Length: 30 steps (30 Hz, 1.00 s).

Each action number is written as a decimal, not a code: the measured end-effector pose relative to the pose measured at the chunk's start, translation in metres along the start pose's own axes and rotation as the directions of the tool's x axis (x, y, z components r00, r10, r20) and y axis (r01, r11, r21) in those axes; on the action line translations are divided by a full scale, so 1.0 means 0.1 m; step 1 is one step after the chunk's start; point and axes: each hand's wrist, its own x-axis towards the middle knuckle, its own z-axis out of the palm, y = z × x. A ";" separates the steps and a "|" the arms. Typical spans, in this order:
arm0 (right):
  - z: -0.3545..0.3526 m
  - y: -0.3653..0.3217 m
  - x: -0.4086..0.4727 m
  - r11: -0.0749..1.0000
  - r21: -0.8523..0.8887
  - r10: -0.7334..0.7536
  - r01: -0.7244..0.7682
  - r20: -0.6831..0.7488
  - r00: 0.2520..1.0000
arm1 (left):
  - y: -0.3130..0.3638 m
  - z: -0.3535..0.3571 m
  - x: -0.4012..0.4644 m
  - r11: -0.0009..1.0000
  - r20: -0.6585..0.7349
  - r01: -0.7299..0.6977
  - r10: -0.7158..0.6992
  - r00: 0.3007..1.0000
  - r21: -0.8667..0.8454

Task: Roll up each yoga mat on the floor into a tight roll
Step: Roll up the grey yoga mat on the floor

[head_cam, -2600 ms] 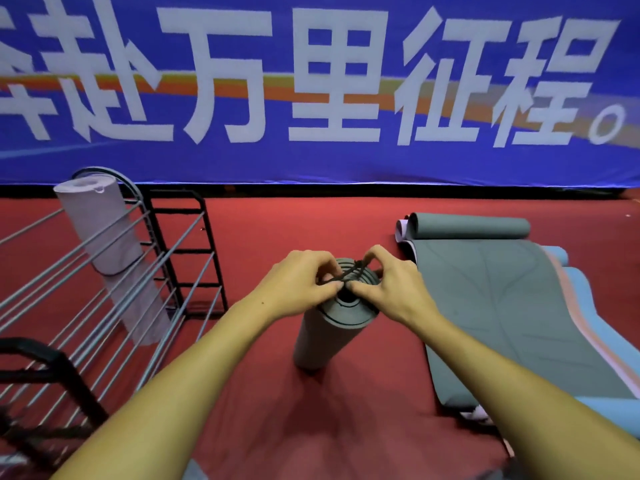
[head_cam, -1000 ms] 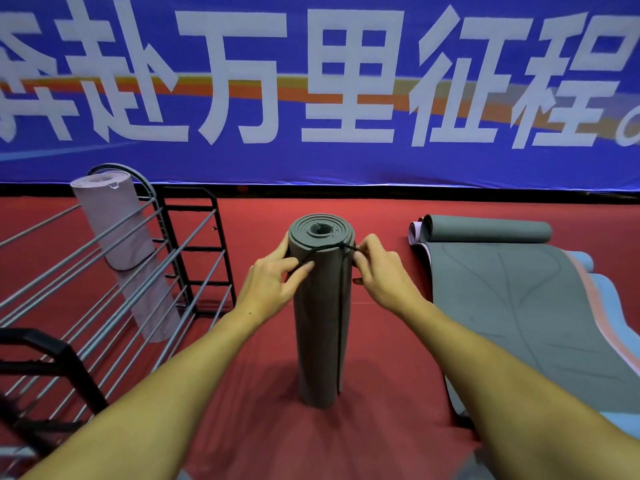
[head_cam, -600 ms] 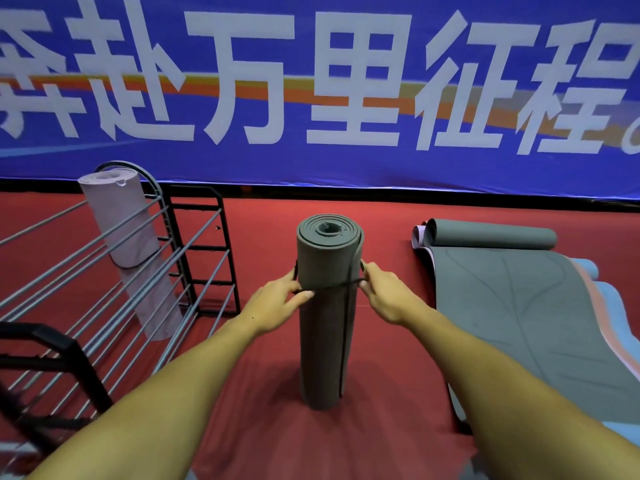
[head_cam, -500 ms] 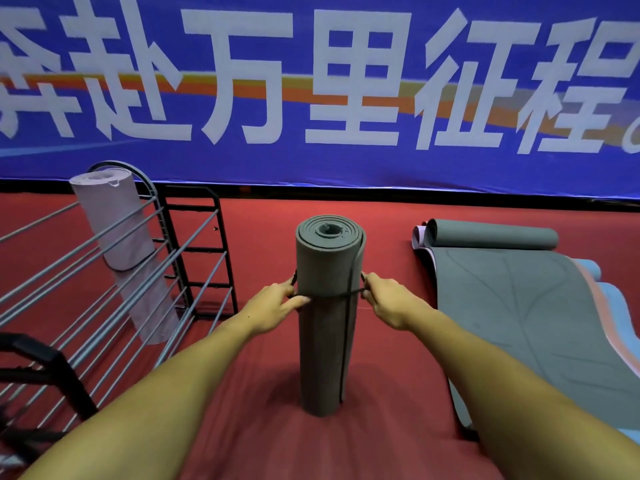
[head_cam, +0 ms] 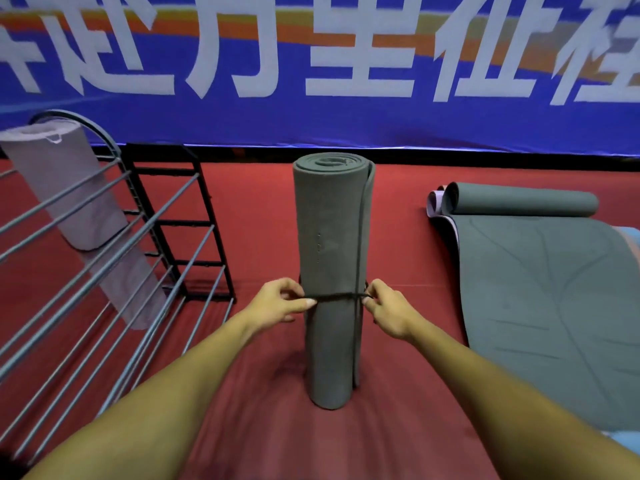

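— Hands first: what do we hold?
— Our left hand [head_cam: 277,306] and right hand [head_cam: 388,311] each pinch the black band [head_cam: 337,297], one on each side of the grey roll [head_cam: 329,271]. The band goes around the roll near its middle.
— Where is the roll?
— It stands upright on the red floor [head_cam: 259,209], in the centre, between our hands.
— And to the right?
— We see a grey mat [head_cam: 554,306] lying there, rolled only at its far end, with a blue mat [head_cam: 628,237] under it.
— To the left?
— A metal rack [head_cam: 104,271] with a pale roll [head_cam: 69,195] on it. A blue banner [head_cam: 346,126] is on the far side.
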 end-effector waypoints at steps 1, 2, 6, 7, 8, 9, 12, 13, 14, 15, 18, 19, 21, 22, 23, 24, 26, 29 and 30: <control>0.01 0.01 0.01 0.998 0.053 0.025 -0.024 -0.022 0.999 | 0.07 0.03 0.00 0.998 -0.017 -0.002 0.000 1.000 -0.066; 0.03 0.03 0.01 0.994 0.105 0.046 -0.041 -0.042 0.998 | 0.12 0.06 0.01 0.995 -0.032 -0.003 0.000 0.999 -0.095; 0.30 0.12 -0.06 0.939 0.341 0.074 -0.036 -0.097 0.993 | 0.04 0.18 0.00 0.994 -0.123 -0.027 0.015 0.992 -0.102; 0.35 0.11 -0.09 0.907 0.419 0.092 -0.042 -0.100 0.991 | 0.02 0.20 -0.02 0.995 -0.142 -0.044 0.031 0.989 -0.092; 0.40 0.11 -0.12 0.877 0.477 0.111 -0.054 -0.093 0.989 | 0.01 0.21 -0.04 0.995 -0.146 -0.058 0.046 0.988 -0.083; 0.44 0.10 -0.14 0.855 0.514 0.118 -0.062 -0.077 0.990 | -0.01 0.22 -0.04 0.994 -0.142 -0.077 0.065 0.988 -0.076; 0.57 0.04 -0.19 0.848 0.529 0.088 -0.032 -0.081 0.993 | 0.00 0.29 -0.07 0.990 -0.157 -0.139 0.137 0.978 0.000; 0.62 0.04 -0.19 0.849 0.529 0.060 -0.003 -0.091 0.994 | 0.00 0.32 -0.06 0.989 -0.180 -0.146 0.143 0.973 0.002; 0.67 0.04 -0.21 0.847 0.531 0.033 0.016 -0.083 0.996 | 0.02 0.33 -0.06 0.991 -0.208 -0.137 0.134 0.969 -0.002; 0.70 0.02 -0.24 0.839 0.543 0.016 0.024 -0.069 0.998 | 0.03 0.34 -0.06 0.992 -0.244 -0.130 0.124 0.962 -0.006; 0.75 -0.05 -0.32 0.799 0.599 -0.031 0.039 -0.023 0.999 | 0.05 0.32 -0.12 0.995 -0.346 -0.086 0.098 0.933 0.051; 0.77 -0.06 -0.34 0.790 0.611 -0.043 0.052 -0.029 0.999 | 0.06 0.31 -0.15 0.993 -0.377 -0.082 0.108 0.920 0.084; 0.76 -0.12 -0.37 0.807 0.583 -0.063 0.093 -0.072 0.995 | 0.15 0.26 -0.23 0.987 -0.418 -0.090 0.140 0.898 0.137; 0.74 -0.18 -0.39 0.822 0.560 -0.059 0.104 -0.097 0.994 | 0.23 0.21 -0.27 0.983 -0.421 -0.108 0.162 0.892 0.151; 0.70 -0.26 -0.41 0.830 0.546 -0.053 0.112 -0.122 0.991 | 0.34 0.15 -0.29 0.978 -0.419 -0.132 0.188 0.888 0.160; 0.65 -0.36 -0.43 0.845 0.520 -0.049 0.121 -0.150 0.987 | 0.48 0.08 -0.33 0.975 -0.421 -0.149 0.207 0.883 0.166; 0.50 -0.61 -0.45 0.882 0.440 -0.071 0.167 -0.228 0.971 | 0.80 -0.08 -0.42 0.962 -0.438 -0.198 0.262 0.860 0.187; 0.28 -1.01 -0.46 0.931 0.263 -0.150 0.253 -0.358 0.922 | 1.28 -0.37 -0.61 0.940 -0.465 -0.275 0.339 0.818 0.203; 0.21 -1.18 -0.49 0.935 0.224 -0.172 0.276 -0.394 0.903 | 1.43 -0.48 -0.71 0.931 -0.475 -0.303 0.365 0.801 0.203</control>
